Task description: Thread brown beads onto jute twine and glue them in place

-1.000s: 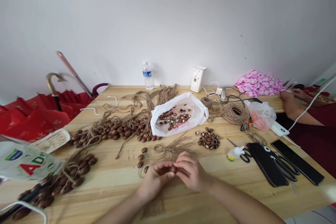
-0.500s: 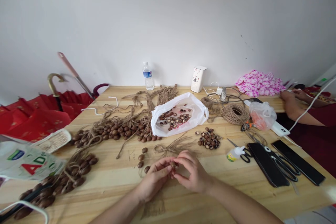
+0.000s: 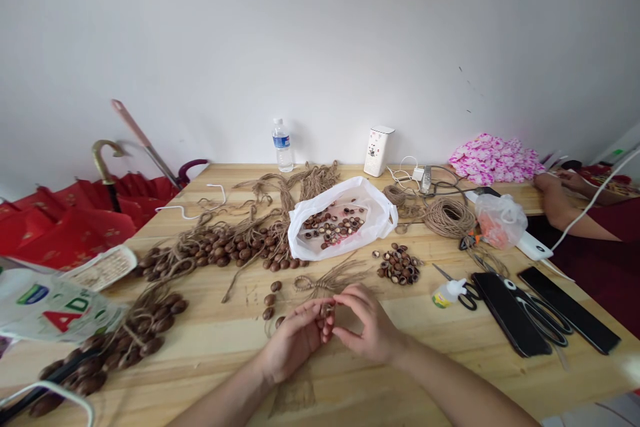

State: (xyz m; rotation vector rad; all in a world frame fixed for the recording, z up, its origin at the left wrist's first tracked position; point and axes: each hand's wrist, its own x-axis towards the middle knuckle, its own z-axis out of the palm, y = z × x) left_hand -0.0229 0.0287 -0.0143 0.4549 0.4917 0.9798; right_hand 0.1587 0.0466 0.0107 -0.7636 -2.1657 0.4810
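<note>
Shifted nut [image 3: 327,309] (brown, mostly hidden)

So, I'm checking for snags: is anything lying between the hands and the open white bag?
Yes. Just beyond the left hand and right hand, the looped twine bundle lies on the table, before the white bag.

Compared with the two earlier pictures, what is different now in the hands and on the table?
The left hand has opened, its palm turned further up. The right hand now has its thumb further from its index finger. The small brown nut between them barely shows; whether either let go is unclear. The white bag, shell pile and rope coil stayed put.
</note>
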